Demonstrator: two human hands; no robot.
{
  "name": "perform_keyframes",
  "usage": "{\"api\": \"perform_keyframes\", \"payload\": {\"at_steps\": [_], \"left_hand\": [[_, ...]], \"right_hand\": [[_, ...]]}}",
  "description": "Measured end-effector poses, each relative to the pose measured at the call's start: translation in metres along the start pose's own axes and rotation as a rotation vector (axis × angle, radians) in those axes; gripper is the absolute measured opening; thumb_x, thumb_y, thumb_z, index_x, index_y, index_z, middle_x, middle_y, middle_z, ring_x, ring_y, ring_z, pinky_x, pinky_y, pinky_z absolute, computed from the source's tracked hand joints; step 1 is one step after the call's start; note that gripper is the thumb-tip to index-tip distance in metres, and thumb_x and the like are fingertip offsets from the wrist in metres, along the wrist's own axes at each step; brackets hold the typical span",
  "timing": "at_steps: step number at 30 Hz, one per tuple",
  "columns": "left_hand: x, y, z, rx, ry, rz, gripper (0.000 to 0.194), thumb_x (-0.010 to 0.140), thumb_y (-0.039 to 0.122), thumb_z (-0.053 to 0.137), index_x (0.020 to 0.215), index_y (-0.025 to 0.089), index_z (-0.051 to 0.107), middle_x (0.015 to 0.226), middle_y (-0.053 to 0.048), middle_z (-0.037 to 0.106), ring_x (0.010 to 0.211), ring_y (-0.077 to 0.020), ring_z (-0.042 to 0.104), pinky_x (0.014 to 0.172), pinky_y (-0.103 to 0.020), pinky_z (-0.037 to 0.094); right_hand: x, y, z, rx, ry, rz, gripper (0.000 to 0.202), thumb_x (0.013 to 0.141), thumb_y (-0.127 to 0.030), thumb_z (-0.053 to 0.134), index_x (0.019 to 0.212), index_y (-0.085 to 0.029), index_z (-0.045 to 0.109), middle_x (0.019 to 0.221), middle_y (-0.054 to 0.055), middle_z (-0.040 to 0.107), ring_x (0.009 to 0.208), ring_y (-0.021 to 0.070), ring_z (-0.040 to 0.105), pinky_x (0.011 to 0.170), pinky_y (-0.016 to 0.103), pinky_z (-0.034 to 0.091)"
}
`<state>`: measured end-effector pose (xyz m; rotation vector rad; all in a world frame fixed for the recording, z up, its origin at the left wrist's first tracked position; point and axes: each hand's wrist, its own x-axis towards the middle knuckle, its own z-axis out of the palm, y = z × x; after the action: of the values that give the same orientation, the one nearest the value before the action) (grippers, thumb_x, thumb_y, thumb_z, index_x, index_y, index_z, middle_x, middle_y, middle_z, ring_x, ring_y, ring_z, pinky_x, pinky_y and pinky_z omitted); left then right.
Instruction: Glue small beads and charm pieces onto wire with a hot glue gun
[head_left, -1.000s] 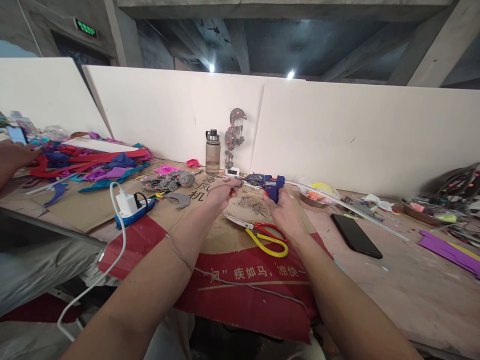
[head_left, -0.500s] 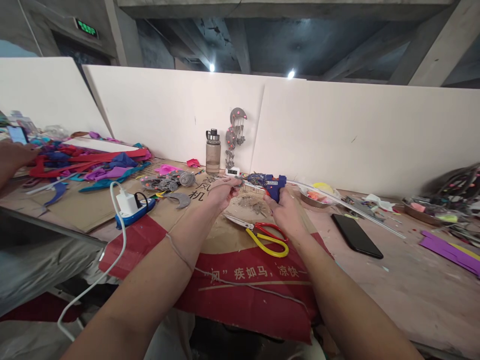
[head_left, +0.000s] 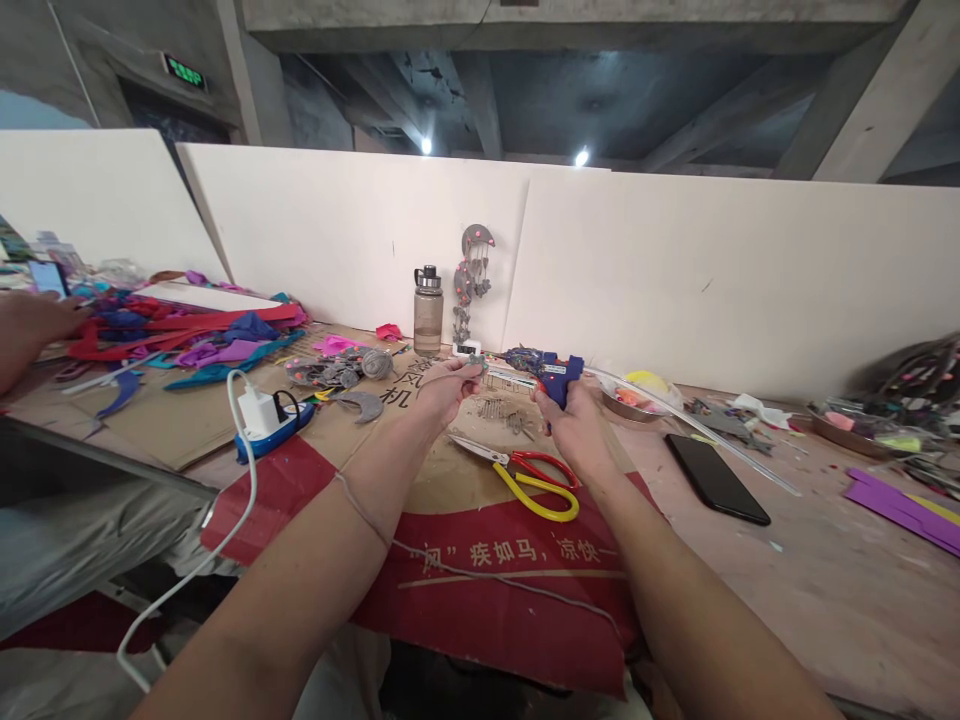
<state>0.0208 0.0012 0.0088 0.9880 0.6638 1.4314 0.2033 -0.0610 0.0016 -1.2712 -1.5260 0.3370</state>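
Note:
My right hand is wrapped round the grip of a blue hot glue gun, whose nozzle points left. A long clear glue stick sticks out of its back. My left hand pinches a small grey piece, mostly covered by the fingers, just left of the nozzle. Grey yarn crosses my left forearm and trails over the red printed cardboard. Below the hands lie scissors with one red and one yellow handle. A grey felt crescent rests left of my left hand.
A water bottle and a grey moon hanging ornament are by the white board. To the left are a blue power strip, a grey yarn ball, coloured cloth strips and another person's hand. A black phone lies right.
My right hand has drawn the glue gun slightly to the right, away from my left fingers. The left hand stays nearly in place, and the view has tilted up a little.

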Motion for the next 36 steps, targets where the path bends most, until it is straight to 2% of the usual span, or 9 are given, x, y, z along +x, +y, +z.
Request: {"api": "perform_keyframes", "payload": {"at_steps": [6,21,30,36], "left_hand": [[0.001,-0.002,-0.001,0.016,-0.003,0.007,0.019,0.057,0.013,0.079,0.066,0.01,0.062,0.064,-0.002,0.06,0.049,-0.005,0.048,0.043,-0.018,0.035],[0.0,-0.004,-0.001,0.034,-0.071,0.017,0.024,0.057,0.021,0.08,0.064,0.011,0.059,0.062,0.0,0.057,0.048,-0.0047,0.046,0.042,-0.019,0.032],[0.0,-0.003,-0.001,0.033,-0.008,-0.009,0.017,0.06,0.013,0.075,0.061,0.011,0.059,0.06,-0.001,0.057,0.046,-0.0039,0.044,0.041,-0.018,0.031],[-0.001,0.001,0.0,0.006,-0.006,-0.02,0.016,0.059,0.011,0.075,0.06,0.011,0.059,0.06,-0.001,0.057,0.047,-0.0038,0.044,0.04,-0.018,0.029]], "right_hand": [[-0.007,-0.016,-0.002,-0.031,-0.055,0.038,0.032,0.083,-0.048,0.047,0.094,-0.02,0.055,0.071,0.004,0.06,0.071,0.022,0.058,0.068,0.034,0.045],[-0.012,-0.023,-0.003,-0.127,-0.069,0.076,0.027,0.085,-0.045,0.045,0.094,-0.02,0.053,0.071,0.003,0.062,0.068,0.0209,0.056,0.065,0.032,0.041],[-0.012,-0.025,-0.004,-0.175,-0.062,0.052,0.026,0.084,-0.043,0.047,0.092,-0.019,0.054,0.085,0.008,0.065,0.08,0.0223,0.059,0.071,0.032,0.042],[-0.011,-0.025,-0.005,-0.138,-0.071,0.063,0.027,0.084,-0.046,0.047,0.091,-0.021,0.054,0.076,0.005,0.064,0.076,0.0234,0.059,0.068,0.034,0.044]]}}
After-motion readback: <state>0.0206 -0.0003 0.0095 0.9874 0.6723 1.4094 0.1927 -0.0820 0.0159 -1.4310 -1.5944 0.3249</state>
